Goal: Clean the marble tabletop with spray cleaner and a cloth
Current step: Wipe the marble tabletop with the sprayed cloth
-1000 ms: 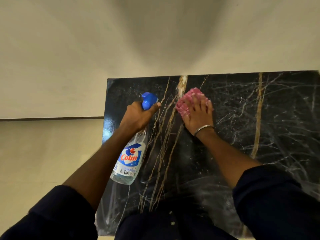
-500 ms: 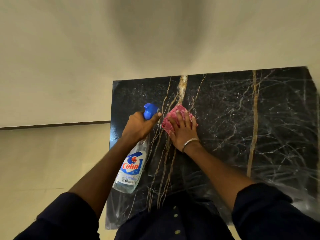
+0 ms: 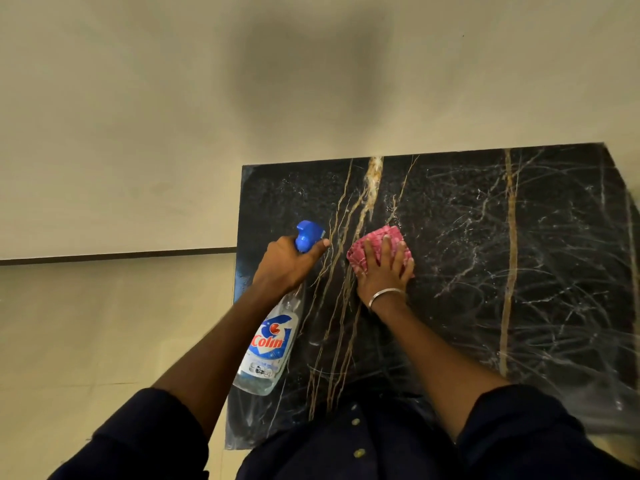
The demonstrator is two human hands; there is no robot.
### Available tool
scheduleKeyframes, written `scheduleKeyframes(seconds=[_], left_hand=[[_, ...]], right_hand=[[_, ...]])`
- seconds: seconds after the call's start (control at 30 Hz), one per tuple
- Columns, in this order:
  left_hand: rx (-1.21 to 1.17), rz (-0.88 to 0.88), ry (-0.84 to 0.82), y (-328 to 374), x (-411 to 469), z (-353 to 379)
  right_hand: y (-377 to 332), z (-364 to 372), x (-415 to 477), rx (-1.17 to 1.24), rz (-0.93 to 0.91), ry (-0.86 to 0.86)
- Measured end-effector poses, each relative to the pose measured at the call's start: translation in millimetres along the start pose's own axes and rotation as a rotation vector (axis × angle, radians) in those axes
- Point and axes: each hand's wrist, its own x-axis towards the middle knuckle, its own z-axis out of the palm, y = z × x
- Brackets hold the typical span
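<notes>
A black marble tabletop (image 3: pixel 519 258) with gold and white veins fills the lower right of the head view. My left hand (image 3: pixel 285 263) grips the neck of a clear spray cleaner bottle (image 3: pixel 268 351) with a blue trigger head, held over the table's left part. My right hand (image 3: pixel 384 270) presses flat on a pink checked cloth (image 3: pixel 372 242) lying on the marble near its middle. Wet streaks and droplets cover the surface around the cloth.
A pale wall (image 3: pixel 173 116) rises behind the table's far edge. Beige floor (image 3: pixel 86 341) lies left of the table, with a dark skirting line. My dark shirt is against the near edge.
My right hand slid the cloth toward me and left, then back a little to the right. The left hand and bottle kept their place on the table.
</notes>
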Motion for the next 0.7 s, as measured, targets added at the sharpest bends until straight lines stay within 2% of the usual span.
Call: scheduleKeyframes(seconds=[0.27,0.5,0.6,0.7], left_hand=[[0.003,0.013,0.010,-3,-6,-10],[-0.001,0.027,0.011,-1,-9,-7],[0.008,0.020,0.005,-6,-13,0],[0.012,-0.001,-0.017,-16,-14,0]], right_hand=[[26,-12,6,-0.068,-0.079,-0.060],[-12,8,-14,0.024,0.051,-0.003],[-27,26,-30,-0.018,-0.093,-0.021],[6,20,-23,-0.112,-0.297,0.039]])
